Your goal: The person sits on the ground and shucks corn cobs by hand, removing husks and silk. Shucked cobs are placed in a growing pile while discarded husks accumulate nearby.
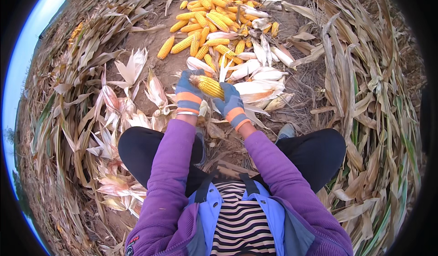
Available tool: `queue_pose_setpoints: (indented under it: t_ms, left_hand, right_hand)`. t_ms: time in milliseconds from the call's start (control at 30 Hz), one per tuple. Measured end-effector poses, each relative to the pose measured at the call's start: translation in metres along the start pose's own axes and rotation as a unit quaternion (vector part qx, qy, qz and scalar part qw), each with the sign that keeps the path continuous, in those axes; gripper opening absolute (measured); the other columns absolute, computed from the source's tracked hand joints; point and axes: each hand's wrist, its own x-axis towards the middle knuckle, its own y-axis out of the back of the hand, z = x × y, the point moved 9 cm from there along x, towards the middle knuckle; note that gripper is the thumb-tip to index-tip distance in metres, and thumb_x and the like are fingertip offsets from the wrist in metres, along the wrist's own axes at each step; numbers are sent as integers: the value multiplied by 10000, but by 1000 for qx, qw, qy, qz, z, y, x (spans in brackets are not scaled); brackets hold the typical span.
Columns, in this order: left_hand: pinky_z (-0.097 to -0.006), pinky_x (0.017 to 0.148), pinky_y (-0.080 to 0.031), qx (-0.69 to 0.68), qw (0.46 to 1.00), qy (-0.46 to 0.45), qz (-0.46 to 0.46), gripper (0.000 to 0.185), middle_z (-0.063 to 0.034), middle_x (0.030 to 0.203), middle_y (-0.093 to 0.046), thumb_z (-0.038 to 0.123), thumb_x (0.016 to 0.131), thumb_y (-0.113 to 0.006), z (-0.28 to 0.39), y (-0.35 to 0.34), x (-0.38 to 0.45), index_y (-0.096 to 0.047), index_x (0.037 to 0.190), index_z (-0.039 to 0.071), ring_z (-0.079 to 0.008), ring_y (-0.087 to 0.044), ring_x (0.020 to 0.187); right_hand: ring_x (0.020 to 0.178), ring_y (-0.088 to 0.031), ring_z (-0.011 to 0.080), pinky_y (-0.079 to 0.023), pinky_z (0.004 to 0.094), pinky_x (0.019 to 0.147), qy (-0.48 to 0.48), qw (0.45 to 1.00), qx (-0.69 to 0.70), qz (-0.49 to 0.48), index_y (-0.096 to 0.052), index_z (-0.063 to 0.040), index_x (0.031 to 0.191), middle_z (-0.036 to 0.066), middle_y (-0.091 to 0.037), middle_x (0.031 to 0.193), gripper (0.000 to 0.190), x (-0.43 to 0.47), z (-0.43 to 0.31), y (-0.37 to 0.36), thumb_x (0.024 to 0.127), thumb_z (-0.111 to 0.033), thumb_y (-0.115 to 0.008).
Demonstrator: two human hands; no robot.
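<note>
An ear of corn [209,86] with bare yellow kernels lies slantwise between my two gloved hands. My left hand [189,86], in a blue-grey and orange work glove, grips its upper left end, where brown silk shows. Around the lower right end, my right hand [231,100] in a matching glove is closed. Pale husk leaves [224,68] stick up just beyond the right hand. Several ears still in pale husks [260,91] lie on the ground right of that hand. Farther ahead is a heap of bare yellow corn ears [208,20].
Opened, emptied-looking husks [131,68] litter the soil to the left. Dry corn stalks and leaves [78,61] bank up on the left, and more stalks [345,68] on the right. My bent knees [314,157] flank the work spot; a shoe [286,132] shows by the right one.
</note>
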Motion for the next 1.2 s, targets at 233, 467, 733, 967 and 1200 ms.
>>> queue_pose_setpoints:
  t_ms: [233, 467, 733, 967, 1200]
  left_hand:
    - [-280, 750, -405, -345, 917, 123, 160, 151, 13, 676, -468, 103, 874, -422, -32, -17, -10, -440, 724, 97, -143, -442, 657]
    - [-292, 737, -402, -18, 986, -20, 168, 188, 14, 586, -405, 127, 888, -405, 14, 25, 8, -417, 702, 104, -168, -434, 608]
    - [-314, 787, -460, -133, 921, 77, 359, 256, -141, 880, -616, 247, 897, -353, -9, 132, -2, -476, 959, 31, -200, -576, 877]
    - [-411, 873, -430, -148, 892, 93, 416, 507, -135, 1026, -607, 518, 843, -480, -9, 117, -19, -573, 997, 43, -288, -544, 981]
    - [-237, 342, -234, 22, 945, 33, 324, 402, 32, 493, -371, 349, 850, -606, 6, 42, -25, -387, 602, 119, -84, -308, 371]
  right_hand:
    - [978, -542, 169, -465, 294, 861, -184, 835, 519, -9, -429, -14, 1186, 87, -546, 1113, 593, 0, 47, -41, 696, -98, -753]
    - [901, -583, 196, -499, 303, 790, -229, 781, 575, 85, -501, 9, 1137, 103, -590, 1034, 477, 2, 88, -6, 697, 29, -684]
    - [957, -578, 307, -526, 425, 806, -292, 611, 727, 119, -484, 16, 1131, 174, -562, 1067, 327, 3, 125, 19, 812, -36, -536]
    - [939, -588, 293, -529, 408, 793, -279, 626, 708, 168, -493, 14, 1122, 159, -573, 1053, 329, 2, 125, 28, 801, -24, -554]
    - [945, -583, 272, -513, 382, 833, -230, 673, 664, 229, -497, 22, 1125, 136, -576, 1048, 351, 9, 102, 41, 783, 17, -575]
